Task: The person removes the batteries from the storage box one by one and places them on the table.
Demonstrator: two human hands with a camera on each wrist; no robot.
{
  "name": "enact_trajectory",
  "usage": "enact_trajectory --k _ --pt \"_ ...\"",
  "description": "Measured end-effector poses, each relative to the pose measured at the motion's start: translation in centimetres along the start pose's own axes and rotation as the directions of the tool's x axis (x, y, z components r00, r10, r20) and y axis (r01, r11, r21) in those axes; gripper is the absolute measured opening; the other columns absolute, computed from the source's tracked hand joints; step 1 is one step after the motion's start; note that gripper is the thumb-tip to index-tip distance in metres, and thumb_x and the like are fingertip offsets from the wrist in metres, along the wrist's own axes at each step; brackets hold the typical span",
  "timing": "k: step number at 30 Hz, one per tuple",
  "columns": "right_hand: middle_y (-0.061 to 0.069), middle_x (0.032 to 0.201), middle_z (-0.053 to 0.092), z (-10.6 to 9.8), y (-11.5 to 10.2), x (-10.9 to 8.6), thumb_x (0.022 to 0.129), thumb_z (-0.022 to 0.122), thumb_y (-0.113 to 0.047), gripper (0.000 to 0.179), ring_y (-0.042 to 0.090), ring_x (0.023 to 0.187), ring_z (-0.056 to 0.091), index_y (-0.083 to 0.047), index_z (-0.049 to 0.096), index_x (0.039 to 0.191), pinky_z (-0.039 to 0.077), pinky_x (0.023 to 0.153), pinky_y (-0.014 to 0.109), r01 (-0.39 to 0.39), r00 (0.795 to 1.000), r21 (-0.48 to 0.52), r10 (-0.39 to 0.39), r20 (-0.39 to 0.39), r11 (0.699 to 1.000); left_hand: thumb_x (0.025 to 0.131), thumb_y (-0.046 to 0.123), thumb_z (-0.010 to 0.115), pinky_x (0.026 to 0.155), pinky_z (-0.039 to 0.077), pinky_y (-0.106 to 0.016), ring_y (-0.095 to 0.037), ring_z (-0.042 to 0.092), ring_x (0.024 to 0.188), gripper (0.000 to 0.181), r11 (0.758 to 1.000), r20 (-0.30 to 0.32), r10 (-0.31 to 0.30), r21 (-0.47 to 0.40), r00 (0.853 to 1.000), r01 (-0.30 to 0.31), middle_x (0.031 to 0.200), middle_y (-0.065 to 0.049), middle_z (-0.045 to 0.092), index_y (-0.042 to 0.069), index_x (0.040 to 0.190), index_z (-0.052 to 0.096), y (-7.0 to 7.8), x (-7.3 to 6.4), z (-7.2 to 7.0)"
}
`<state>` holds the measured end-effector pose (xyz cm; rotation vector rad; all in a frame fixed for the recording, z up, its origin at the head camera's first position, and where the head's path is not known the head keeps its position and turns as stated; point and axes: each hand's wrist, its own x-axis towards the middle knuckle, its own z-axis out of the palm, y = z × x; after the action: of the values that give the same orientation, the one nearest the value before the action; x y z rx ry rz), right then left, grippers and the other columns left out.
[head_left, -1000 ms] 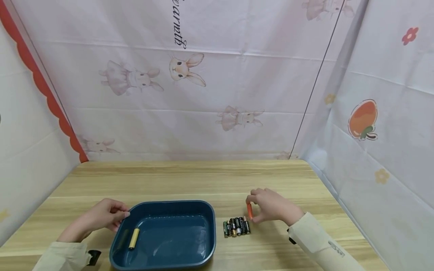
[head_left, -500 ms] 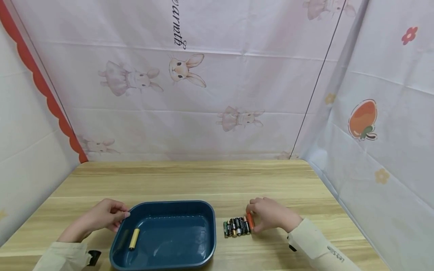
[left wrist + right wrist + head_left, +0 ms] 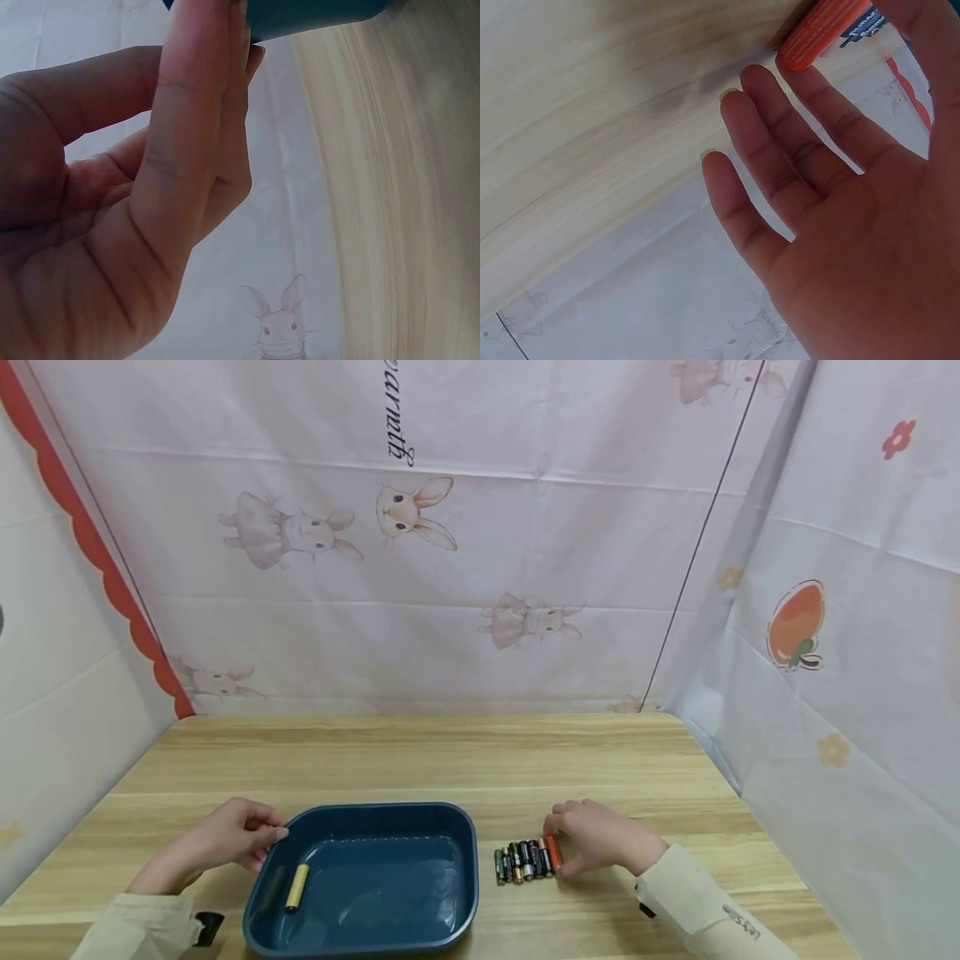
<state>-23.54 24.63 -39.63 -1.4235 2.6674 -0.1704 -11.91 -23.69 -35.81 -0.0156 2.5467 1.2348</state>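
Note:
In the head view my left hand (image 3: 225,839) pinches the upper left rim of a dark blue rectangular tray (image 3: 375,918); the left wrist view shows thumb and fingers at the blue wall (image 3: 315,16). One yellow battery (image 3: 297,888) lies along the tray's left side. To the tray's right, my right hand (image 3: 603,837) holds an orange battery (image 3: 554,853) by its two ends, between thumb and index finger. That battery lies against the right end of a row of several dark batteries (image 3: 522,862). In the right wrist view the orange battery (image 3: 825,34) shows a printed label, and the other fingers are spread loosely.
Everything rests on a light wood-grain table (image 3: 420,752). Behind it hangs a pale cloth (image 3: 450,652) printed with rabbits, and similar cloths close off the left and right sides.
My right hand has lowered and brought the orange battery down and slightly left, against the end of the row. The left hand and tray have stayed put.

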Motion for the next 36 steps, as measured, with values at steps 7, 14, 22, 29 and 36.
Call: enact_trajectory --k 7,14,22,29,36 --pt "-0.004 0.095 0.063 -0.23 -0.10 -0.08 0.065 0.083 -0.030 0.046 0.006 0.082 0.054 -0.012 0.068 0.105 0.050 0.079 0.038 0.002 1.000 0.006 -0.002 0.002 1.000 0.097 0.002 0.052 0.057 0.058 -0.033 -0.018 0.060 0.064 0.018 1.000 0.001 -0.001 0.008 1.000 0.001 0.073 -0.005 0.062 -0.011 0.104 0.063 0.07 0.03 -0.03" --pt "-0.005 0.099 0.062 -0.03 0.16 -0.08 0.069 0.083 -0.037 0.048 0.008 0.087 0.056 -0.013 0.067 0.108 0.050 0.081 0.038 -0.003 1.000 0.003 0.003 0.029 1.000 0.097 0.002 0.052 0.057 0.057 -0.032 -0.018 0.061 0.065 0.020 1.000 0.024 0.013 -0.021 1.000 -0.013 0.074 -0.005 0.062 -0.012 0.107 0.062 -0.01 0.00 -0.13" --pt "-0.006 0.099 0.062 -0.06 0.18 -0.06 0.069 0.083 -0.038 0.049 0.008 0.087 0.056 -0.014 0.067 0.108 0.050 0.079 0.037 0.002 0.999 0.001 -0.003 0.036 1.000 0.097 0.003 0.052 0.057 0.057 -0.032 -0.019 0.061 0.065 0.021 1.000 0.028 0.011 -0.026 1.000 -0.010 0.074 -0.006 0.062 -0.011 0.108 0.062 -0.01 -0.03 -0.15" --pt "-0.007 0.095 0.061 -0.25 0.07 0.00 0.068 0.083 -0.037 0.048 0.004 0.081 0.053 -0.014 0.068 0.107 0.049 0.076 0.035 0.012 1.000 -0.002 -0.012 0.025 1.000 0.097 0.003 0.053 0.057 0.057 -0.031 -0.018 0.061 0.065 0.021 0.999 0.032 0.015 -0.032 0.999 -0.014 0.075 -0.006 0.062 -0.012 0.108 0.062 -0.04 -0.06 -0.22" --pt "-0.012 0.084 0.057 -0.44 0.01 0.00 0.066 0.083 -0.029 0.037 0.002 0.077 0.051 -0.016 0.067 0.097 0.049 0.076 0.031 0.040 0.999 0.015 -0.040 0.003 0.999 0.097 0.002 0.052 0.057 0.057 -0.031 -0.018 0.061 0.065 0.022 0.999 0.037 0.024 -0.042 0.999 -0.022 0.075 -0.006 0.062 -0.013 0.108 0.062 -0.10 -0.05 -0.27"
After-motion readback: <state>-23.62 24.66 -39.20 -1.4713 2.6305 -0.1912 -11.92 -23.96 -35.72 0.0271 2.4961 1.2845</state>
